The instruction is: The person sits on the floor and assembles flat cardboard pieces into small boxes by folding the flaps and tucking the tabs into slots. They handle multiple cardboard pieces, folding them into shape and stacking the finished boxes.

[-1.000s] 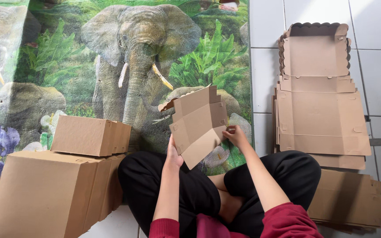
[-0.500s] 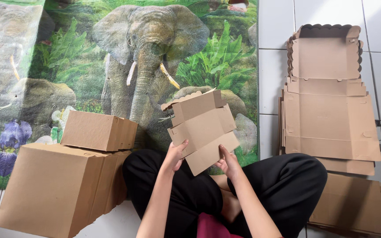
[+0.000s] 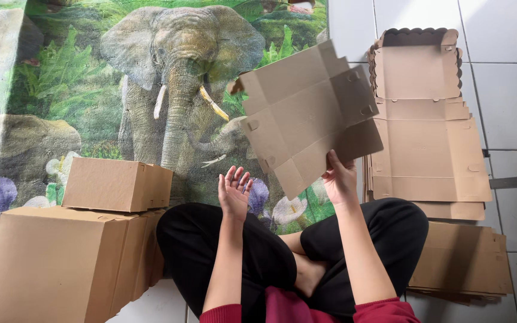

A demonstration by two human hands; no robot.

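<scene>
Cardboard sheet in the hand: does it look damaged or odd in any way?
Nothing stands out. The flat cardboard sheet is creased along fold lines only, held tilted by the right hand; the left hand is open and apart from it.

Red sleeves pushed up past elbows, black trousers, bare forearms, bare foot.

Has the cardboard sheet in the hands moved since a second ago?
Yes. The cardboard sheet has unfolded flat and risen toward the flat stack, held by the right hand alone.

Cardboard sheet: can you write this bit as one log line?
right hand: holds flat cardboard sheet | left hand: open, empty | folded boxes: beside left knee
</scene>
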